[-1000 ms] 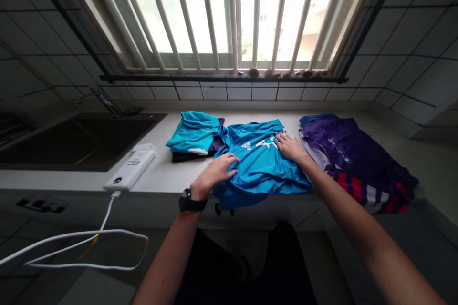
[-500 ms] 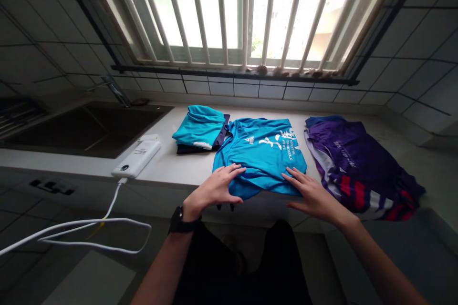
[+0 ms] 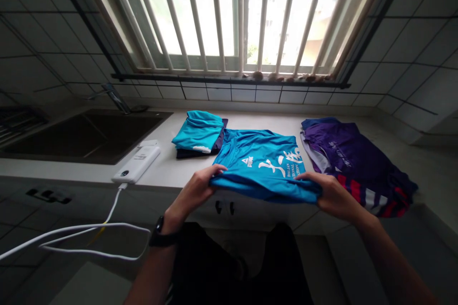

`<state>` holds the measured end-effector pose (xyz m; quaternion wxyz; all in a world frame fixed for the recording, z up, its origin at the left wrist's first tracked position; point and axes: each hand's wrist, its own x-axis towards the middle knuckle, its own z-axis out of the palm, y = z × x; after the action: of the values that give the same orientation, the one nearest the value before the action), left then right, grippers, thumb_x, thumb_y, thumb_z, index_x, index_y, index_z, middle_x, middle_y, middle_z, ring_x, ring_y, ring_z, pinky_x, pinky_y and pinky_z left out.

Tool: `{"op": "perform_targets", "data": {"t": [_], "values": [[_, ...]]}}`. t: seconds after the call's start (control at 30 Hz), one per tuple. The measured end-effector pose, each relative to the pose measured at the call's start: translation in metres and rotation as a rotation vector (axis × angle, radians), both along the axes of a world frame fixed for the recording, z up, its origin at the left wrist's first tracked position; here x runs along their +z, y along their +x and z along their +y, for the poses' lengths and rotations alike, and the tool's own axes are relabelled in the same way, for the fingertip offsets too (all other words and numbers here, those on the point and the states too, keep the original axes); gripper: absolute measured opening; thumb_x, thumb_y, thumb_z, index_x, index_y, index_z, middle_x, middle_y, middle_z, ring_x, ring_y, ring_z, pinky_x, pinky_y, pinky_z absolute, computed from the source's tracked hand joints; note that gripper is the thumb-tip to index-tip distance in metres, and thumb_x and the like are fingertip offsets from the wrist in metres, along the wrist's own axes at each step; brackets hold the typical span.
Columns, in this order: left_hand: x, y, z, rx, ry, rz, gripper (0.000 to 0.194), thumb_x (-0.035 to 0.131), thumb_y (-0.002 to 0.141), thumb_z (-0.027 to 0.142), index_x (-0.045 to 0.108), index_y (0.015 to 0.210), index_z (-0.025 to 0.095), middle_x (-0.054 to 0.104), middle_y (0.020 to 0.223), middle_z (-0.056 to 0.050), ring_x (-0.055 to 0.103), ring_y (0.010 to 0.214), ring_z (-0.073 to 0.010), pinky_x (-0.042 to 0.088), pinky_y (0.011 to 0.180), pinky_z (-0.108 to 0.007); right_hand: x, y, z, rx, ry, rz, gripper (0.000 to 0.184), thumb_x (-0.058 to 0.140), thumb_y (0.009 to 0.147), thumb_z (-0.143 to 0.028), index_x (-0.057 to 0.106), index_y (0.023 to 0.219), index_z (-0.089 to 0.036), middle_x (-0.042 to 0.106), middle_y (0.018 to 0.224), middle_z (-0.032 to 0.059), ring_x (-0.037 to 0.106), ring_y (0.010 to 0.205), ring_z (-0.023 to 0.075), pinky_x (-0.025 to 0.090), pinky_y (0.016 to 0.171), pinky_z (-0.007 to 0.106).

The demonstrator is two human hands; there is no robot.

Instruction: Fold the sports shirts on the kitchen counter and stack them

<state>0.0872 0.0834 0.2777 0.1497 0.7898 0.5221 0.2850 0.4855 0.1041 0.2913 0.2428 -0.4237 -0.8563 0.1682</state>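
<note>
A blue T-shirt [image 3: 246, 174] with white lettering lies partly folded on the counter, its near edge lifted and pulled out past the counter's front. My left hand [image 3: 200, 186] is closed on the near left corner, thumb hidden beneath the cloth. At the near right corner my right hand [image 3: 331, 195] grips the same shirt, fingers wrapped round the fabric. Left of it sits a small stack with a folded teal garment [image 3: 198, 131] on top of dark ones. Purple clothes [image 3: 350, 152] with red and white stripes lie piled close to my right hand.
A dark sink [image 3: 86, 136] with a metal faucet [image 3: 116, 97] is set into the white counter [image 3: 162, 171] at left. A white power bank [image 3: 138, 164] with a looping white cable [image 3: 114, 205] rests near the counter's edge. A barred window [image 3: 229, 24] is behind.
Both hands have gone from lying open over the shirt to gripping its near corners. They have moved apart, and the shirt's near edge is now raised and stretched between them.
</note>
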Motion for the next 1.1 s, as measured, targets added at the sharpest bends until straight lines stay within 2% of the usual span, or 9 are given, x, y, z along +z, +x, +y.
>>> {"op": "perform_targets", "data": {"t": [0.2,0.3,0.37,0.5,0.63,0.77,0.87,0.97,1.1], "values": [[0.049,0.022,0.093,0.245,0.132,-0.002,0.045,0.064,0.086,0.023,0.059,0.130,0.017,0.073,0.109,-0.008,0.070,0.103,-0.0244,0.055,0.096,-0.036,0.040,-0.022,0.080,-0.361,0.071,0.004,0.052,0.056,0.081,-0.018,0.066,0.132,-0.019,0.077,0.117,0.0110,0.072,0.104,0.0307,0.058,0.089,0.038],[0.042,0.039,0.136,0.370,0.251,0.134,0.050,0.061,0.092,0.025,0.054,0.140,0.013,0.065,0.135,-0.017,0.061,0.128,-0.0294,0.047,0.111,-0.042,0.032,-0.048,0.112,-0.591,0.207,-0.050,0.054,0.052,0.090,-0.022,0.057,0.143,-0.010,0.067,0.134,0.0219,0.063,0.124,0.0368,0.051,0.105,0.046],[0.025,0.048,0.150,0.305,0.233,0.263,0.051,0.058,0.096,0.029,0.054,0.145,0.015,0.059,0.146,-0.017,0.056,0.136,-0.0299,0.044,0.115,-0.042,0.016,-0.066,0.122,-0.536,0.205,-0.125,0.056,0.050,0.096,-0.027,0.051,0.149,-0.010,0.060,0.144,0.0222,0.057,0.133,0.0358,0.047,0.112,0.045],[-0.016,0.053,0.153,0.112,0.094,0.443,0.047,0.053,0.102,0.038,0.060,0.144,0.021,0.056,0.154,-0.012,0.053,0.141,-0.0274,0.042,0.118,-0.041,-0.028,-0.092,0.128,-0.365,0.036,-0.339,0.059,0.047,0.102,-0.038,0.044,0.158,-0.018,0.045,0.163,0.0148,0.042,0.150,0.0329,0.038,0.121,0.048],[-0.038,0.048,0.150,0.169,0.050,0.453,0.046,0.048,0.103,0.037,0.062,0.143,0.019,0.053,0.158,-0.012,0.050,0.145,-0.0279,0.041,0.120,-0.042,-0.053,-0.097,0.133,-0.391,0.003,-0.433,0.059,0.040,0.105,-0.048,0.043,0.159,-0.024,0.034,0.171,0.0099,0.029,0.157,0.0326,0.029,0.124,0.055],[-0.037,0.046,0.149,0.269,0.059,0.431,0.049,0.047,0.102,0.035,0.060,0.143,0.011,0.056,0.153,-0.020,0.052,0.143,-0.0317,0.041,0.120,-0.045,-0.045,-0.097,0.144,-0.455,-0.015,-0.444,0.057,0.039,0.105,-0.045,0.050,0.155,-0.019,0.045,0.163,0.0160,0.043,0.148,0.0326,0.037,0.119,0.050],[-0.031,0.046,0.148,0.145,0.126,0.392,0.042,0.050,0.099,0.029,0.063,0.136,0.014,0.058,0.150,-0.017,0.055,0.139,-0.0295,0.043,0.118,-0.043,-0.028,-0.106,0.154,-0.505,0.032,-0.458,0.046,0.042,0.103,-0.036,0.065,0.138,-0.016,0.059,0.146,0.0214,0.053,0.135,0.0377,0.042,0.110,0.053],[-0.030,0.047,0.147,-0.067,0.142,0.387,0.036,0.047,0.097,0.021,0.067,0.126,0.020,0.065,0.140,-0.011,0.060,0.131,-0.0246,0.048,0.114,-0.039,-0.017,-0.119,0.167,-0.411,0.154,-0.402,0.038,0.043,0.101,-0.026,0.074,0.122,-0.018,0.068,0.132,0.0200,0.060,0.126,0.0356,0.043,0.108,0.048],[-0.035,0.049,0.147,-0.047,0.098,0.392,0.042,0.047,0.097,0.023,0.064,0.134,0.019,0.063,0.145,-0.012,0.058,0.136,-0.0243,0.045,0.117,-0.039,-0.021,-0.126,0.183,-0.258,0.109,-0.287,0.043,0.042,0.101,-0.020,0.063,0.138,-0.018,0.069,0.138,0.0139,0.062,0.128,0.0275,0.043,0.110,0.038]]}}
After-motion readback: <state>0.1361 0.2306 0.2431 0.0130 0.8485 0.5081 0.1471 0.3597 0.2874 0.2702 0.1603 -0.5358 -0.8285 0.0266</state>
